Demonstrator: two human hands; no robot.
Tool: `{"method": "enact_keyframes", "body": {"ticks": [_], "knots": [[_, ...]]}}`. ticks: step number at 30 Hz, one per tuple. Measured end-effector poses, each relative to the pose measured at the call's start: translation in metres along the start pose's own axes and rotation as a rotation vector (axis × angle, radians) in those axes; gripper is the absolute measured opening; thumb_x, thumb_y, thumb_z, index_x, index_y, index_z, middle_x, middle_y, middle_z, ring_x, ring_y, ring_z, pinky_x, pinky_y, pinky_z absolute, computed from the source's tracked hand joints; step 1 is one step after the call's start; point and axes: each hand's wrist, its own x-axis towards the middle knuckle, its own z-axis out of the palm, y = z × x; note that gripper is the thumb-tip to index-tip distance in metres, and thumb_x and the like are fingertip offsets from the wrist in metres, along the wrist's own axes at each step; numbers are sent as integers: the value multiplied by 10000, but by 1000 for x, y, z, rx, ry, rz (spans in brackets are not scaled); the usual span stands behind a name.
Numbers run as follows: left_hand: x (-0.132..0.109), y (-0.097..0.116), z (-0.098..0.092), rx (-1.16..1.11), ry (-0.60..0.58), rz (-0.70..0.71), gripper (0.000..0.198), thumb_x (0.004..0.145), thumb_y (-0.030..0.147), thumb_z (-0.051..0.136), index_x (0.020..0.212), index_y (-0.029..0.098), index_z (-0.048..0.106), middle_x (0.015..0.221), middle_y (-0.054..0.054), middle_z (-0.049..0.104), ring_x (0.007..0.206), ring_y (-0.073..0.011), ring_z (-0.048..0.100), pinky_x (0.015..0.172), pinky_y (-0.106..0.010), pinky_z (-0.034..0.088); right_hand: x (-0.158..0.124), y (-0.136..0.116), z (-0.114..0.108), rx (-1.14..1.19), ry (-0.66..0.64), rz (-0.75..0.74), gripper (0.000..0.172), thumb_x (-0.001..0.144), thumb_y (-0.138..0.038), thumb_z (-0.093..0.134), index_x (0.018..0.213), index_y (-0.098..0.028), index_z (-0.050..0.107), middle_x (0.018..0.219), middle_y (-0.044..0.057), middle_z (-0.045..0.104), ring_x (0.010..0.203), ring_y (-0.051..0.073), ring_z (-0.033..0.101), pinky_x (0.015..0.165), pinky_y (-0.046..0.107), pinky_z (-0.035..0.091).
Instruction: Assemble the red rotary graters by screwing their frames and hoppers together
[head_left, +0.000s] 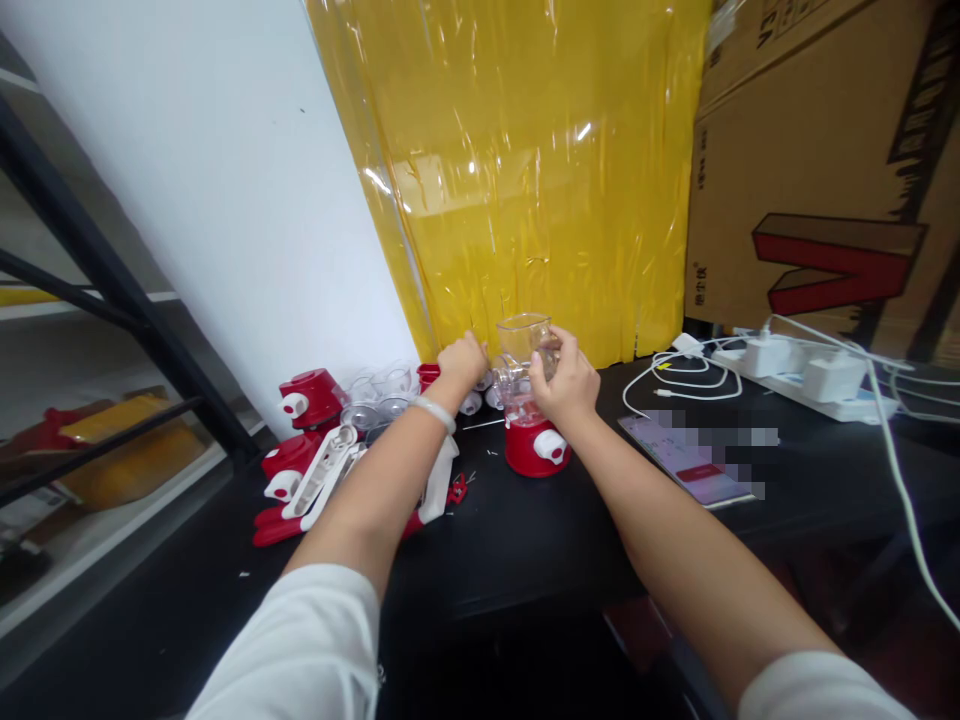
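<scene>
Your right hand point(571, 385) holds clear container point(517, 350) atop red base point(525, 452), twelve o'clock on table point(525, 550); left hand point(461, 365) beside, ten o'clock from base, fingers mostly hidden—can't tell grip; phone point(667, 452) three o'clock.

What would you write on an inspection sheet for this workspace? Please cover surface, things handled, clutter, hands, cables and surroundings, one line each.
Surface: black table, small pale scraps on it.
Things handled: clear container on a red base with a white knob.
Clutter: red-and-white units, clear cups and long-handled pieces at left; flat-screen device at right.
Hands: right hand holds the clear container; left hand is beside it, grip unclear.
Cables: white cables loose around a power strip, one hanging at right.
Surroundings: yellow sheet behind, cardboard box right, shelving left.
</scene>
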Motion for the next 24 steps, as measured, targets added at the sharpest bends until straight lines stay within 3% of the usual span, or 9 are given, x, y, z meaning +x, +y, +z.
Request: {"method": "enact_keyframes", "body": {"ticks": [4, 7, 11, 15, 24], "knots": [[-53, -28, -20, -23, 96, 173, 396, 1000, 387, 421, 1227, 164, 657, 1205, -171, 733, 1152, -302, 690, 962, -387, 526, 3, -2, -1, -1, -21, 3, 605, 864, -566, 583, 1336, -191, 525, 1059, 146, 744, 976, 324, 701, 871, 456, 526], [-107, -45, -26, -135, -56, 342, 379, 972, 318, 447, 1210, 212, 723, 1170, -95, 768, 1100, -255, 715, 958, -333, 522, 7, -5, -2, -29, -48, 4, 702, 844, -667, 582, 1344, -180, 511, 1055, 150, 737, 1001, 339, 689, 924, 497, 493], [-156, -48, -16, -210, -158, 502, 568, 955, 384, 486, 1451, 117, 561, 1258, -169, 726, 1136, -300, 704, 953, -375, 533, 10, -10, -5, -84, -84, 17, 751, 841, -720, 550, 1330, -151, 512, 1088, 187, 718, 1046, 368, 667, 927, 524, 478], [-164, -41, 2, -327, -229, 542, 681, 946, 410, 513, 1531, 71, 432, 1314, -204, 689, 1154, -316, 698, 964, -399, 539, 11, -12, -7, -82, -107, 35, 730, 838, -719, 555, 1325, -177, 518, 1099, 179, 710, 1044, 366, 655, 889, 513, 494], [-155, -41, 25, -565, -187, 529, 596, 892, 366, 601, 1406, 67, 575, 1380, -194, 646, 1253, -318, 648, 1095, -437, 492, 19, -12, -2, 9, -85, 126, 822, 684, -812, 670, 1251, -225, 575, 1117, 154, 703, 1071, 372, 631, 923, 546, 494]]}}
